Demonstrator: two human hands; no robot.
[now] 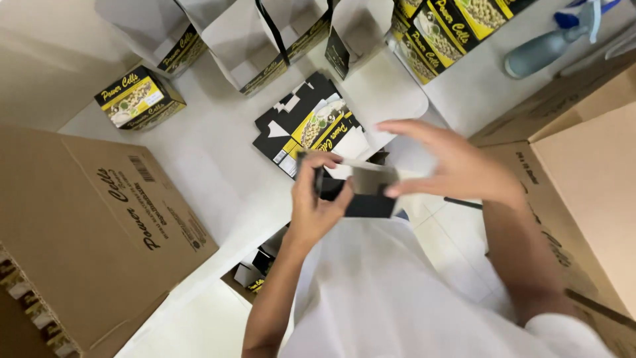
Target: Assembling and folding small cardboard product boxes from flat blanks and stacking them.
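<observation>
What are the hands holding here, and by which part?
Both hold one small black carton: left hand grips its left end, right hand pinches the right edge with fingertips.

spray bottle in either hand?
No: the spray bottle lies on the white table at the top right, while the left hand and right hand both hold a small black carton.

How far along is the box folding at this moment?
Done: one closed small box stands on the table, more finished-looking ones at the top right. Several opened boxes stand along the top edge. In hand: the left hand and right hand shape a black carton. Left: a stack of flat cartons lies unfolded.
</observation>
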